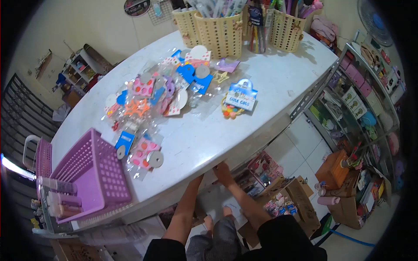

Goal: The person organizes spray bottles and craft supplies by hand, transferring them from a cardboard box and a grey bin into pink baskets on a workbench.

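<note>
Both forearms reach down to the front edge of the white table (191, 150). My right hand (223, 170) is at the edge, partly under it, its fingers mostly hidden. My left hand (201, 177) is almost wholly covered by the table edge. Whether either hand holds anything cannot be seen. On the tabletop above them lies a "Cute Cats" card (242, 96) with colourful beads (230, 112) beside it. Further left spreads a loose pile of small plastic packets with blue cards (186, 73), pink cards (143, 87) and an orange item (137, 107).
A purple basket (111, 169) stands at the table's left end. Perforated cream holders (220, 37) with pens stand at the back. Below right are an open cardboard box (305, 204) of small items, a wooden box (332, 167) and metal shelving (344, 126).
</note>
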`<state>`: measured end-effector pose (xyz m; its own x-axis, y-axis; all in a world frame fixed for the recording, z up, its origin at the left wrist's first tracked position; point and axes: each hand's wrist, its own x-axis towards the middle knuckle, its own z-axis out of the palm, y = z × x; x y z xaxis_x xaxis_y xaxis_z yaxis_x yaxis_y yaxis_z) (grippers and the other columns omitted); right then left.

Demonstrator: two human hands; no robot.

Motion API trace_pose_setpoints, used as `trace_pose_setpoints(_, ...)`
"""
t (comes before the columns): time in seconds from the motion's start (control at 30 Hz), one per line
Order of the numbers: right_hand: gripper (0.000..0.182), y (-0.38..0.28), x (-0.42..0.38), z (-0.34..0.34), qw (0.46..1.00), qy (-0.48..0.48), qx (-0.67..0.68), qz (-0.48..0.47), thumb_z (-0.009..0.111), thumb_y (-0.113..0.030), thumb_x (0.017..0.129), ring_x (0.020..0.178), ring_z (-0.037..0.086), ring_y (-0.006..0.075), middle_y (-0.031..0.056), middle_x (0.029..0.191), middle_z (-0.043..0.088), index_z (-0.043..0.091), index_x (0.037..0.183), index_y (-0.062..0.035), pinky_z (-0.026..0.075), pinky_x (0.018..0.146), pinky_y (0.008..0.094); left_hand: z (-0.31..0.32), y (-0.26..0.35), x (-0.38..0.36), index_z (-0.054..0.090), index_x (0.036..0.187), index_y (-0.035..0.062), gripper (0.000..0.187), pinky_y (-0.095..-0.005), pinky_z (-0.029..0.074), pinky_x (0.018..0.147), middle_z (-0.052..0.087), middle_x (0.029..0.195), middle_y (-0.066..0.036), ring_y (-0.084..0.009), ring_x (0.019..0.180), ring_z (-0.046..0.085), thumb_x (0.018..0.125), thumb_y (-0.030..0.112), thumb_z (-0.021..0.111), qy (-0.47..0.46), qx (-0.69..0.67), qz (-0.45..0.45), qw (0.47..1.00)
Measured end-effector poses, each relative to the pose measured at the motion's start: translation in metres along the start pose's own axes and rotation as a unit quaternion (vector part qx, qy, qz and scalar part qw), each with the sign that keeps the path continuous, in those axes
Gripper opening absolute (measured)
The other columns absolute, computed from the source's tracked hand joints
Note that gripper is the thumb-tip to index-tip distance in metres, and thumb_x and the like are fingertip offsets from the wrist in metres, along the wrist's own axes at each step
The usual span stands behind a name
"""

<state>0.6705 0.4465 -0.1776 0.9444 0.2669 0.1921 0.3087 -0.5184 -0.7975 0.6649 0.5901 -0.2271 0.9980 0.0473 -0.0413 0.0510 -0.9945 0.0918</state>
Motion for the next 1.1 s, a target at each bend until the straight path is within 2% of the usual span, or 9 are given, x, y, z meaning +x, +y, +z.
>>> trace_pose_setpoints(0.1,0.025,-0.045,-0.005,-0.06,0.99,-0.015,0.132,0.051,0.064,-0.012,0.066,0.069,0.057,0.027,0.0148,0.079,0.057,0.054,0.086,-0.0011,0.045,0.06,0.0329,-0.058,0.011,-0.044,0.052,0.095,0.0059,0.028,-0.0328,0.045,0.068,0.058,0.085,-0.01,-0.0264,0.077,0.055,0.07,0.015,0.058,0.149,-0.169,-0.019,0.974)
trace_pose_setpoints(0.23,0.024,-0.14,-0.009,-0.164,0.979,-0.109,0.163,-0.063,0.068,-0.01,0.064,0.064,0.057,0.0131,0.0096,0.072,0.058,0.056,0.082,0.0009,0.045,0.058,0.0236,-0.185,0.025,-0.132,0.052,0.101,-0.0016,0.037,-0.0279,0.042,0.074,0.056,0.09,-0.013,-0.0204,0.081,0.054,0.072,0.02,0.06,-0.052,-0.514,-0.11,0.849)
trace_pose_setpoints(0.3,0.022,-0.187,-0.017,-0.195,0.958,-0.163,0.233,-0.044,0.068,-0.008,0.063,0.062,0.056,0.0114,0.008,0.071,0.057,0.056,0.079,0.0015,0.044,0.057,0.0233,-0.241,0.031,-0.178,0.051,0.102,-0.0031,0.039,-0.0266,0.041,0.075,0.056,0.09,-0.01,-0.0164,0.084,0.052,0.07,0.015,0.062,-0.008,-0.654,-0.079,0.752)
trace_pose_setpoints(0.43,0.022,-0.272,-0.011,-0.237,0.881,-0.258,0.361,-0.162,0.068,-0.006,0.062,0.068,0.056,0.0128,0.0079,0.074,0.058,0.057,0.079,0.0021,0.044,0.062,0.0231,-0.332,0.025,-0.232,0.053,0.096,-0.0047,0.035,-0.0301,0.04,0.079,0.054,0.093,-0.012,-0.0188,0.088,0.052,0.066,0.008,0.065,0.03,-0.719,0.067,0.691)
trace_pose_setpoints(0.6,0.025,-0.366,-0.005,-0.235,0.845,-0.17,0.401,-0.312,0.067,-0.001,0.063,0.073,0.056,0.0144,0.0088,0.077,0.057,0.054,0.084,0.0025,0.044,0.065,0.0233,-0.426,0.014,-0.276,0.054,0.087,-0.0031,0.037,-0.0322,0.046,0.066,0.057,0.08,-0.013,-0.0224,0.074,0.056,0.058,0.011,0.072,0.413,-0.492,0.079,0.763)
trace_pose_setpoints(0.67,0.025,-0.406,0.003,-0.223,0.854,-0.072,0.365,-0.362,0.066,-0.001,0.065,0.072,0.056,0.014,0.0084,0.077,0.057,0.052,0.085,0.0027,0.044,0.063,0.0231,-0.452,0.005,-0.282,0.052,0.083,-0.0017,0.032,-0.0341,0.047,0.063,0.055,0.082,-0.014,-0.0227,0.075,0.055,0.061,0.012,0.071,0.573,-0.431,0.056,0.695)
trace_pose_setpoints(0.7,0.025,-0.424,0.007,-0.213,0.854,-0.049,0.369,-0.364,0.065,-0.002,0.066,0.07,0.057,0.0133,0.0079,0.076,0.058,0.052,0.086,0.0027,0.045,0.061,0.0231,-0.463,0.006,-0.279,0.052,0.086,-0.0022,0.032,-0.0313,0.046,0.065,0.054,0.085,-0.013,-0.0211,0.077,0.054,0.062,0.01,0.07,0.613,-0.513,0.024,0.6)
trace_pose_setpoints(0.83,0.019,-0.468,0.035,-0.159,0.884,-0.069,0.26,-0.382,0.061,-0.006,0.069,0.056,0.058,0.0158,0.0126,0.066,0.058,0.051,0.083,0.0038,0.045,0.052,0.0264,-0.482,-0.037,-0.258,0.052,0.088,-0.0003,0.036,-0.026,0.038,0.068,0.053,0.086,-0.008,-0.0147,0.075,0.05,0.06,0.011,0.072,0.599,-0.314,-0.127,0.725)
trace_pose_setpoints(1.1,0.023,-0.46,0.066,-0.097,0.876,-0.224,0.128,-0.407,0.061,-0.008,0.066,0.062,0.059,0.0208,0.0149,0.071,0.058,0.051,0.083,0.0033,0.046,0.057,0.0279,-0.473,-0.055,-0.211,0.049,0.099,0.0091,0.045,-0.0326,0.039,0.064,0.055,0.073,-0.009,-0.0225,0.07,0.049,0.059,0.013,0.069,0.537,-0.133,-0.171,0.815)
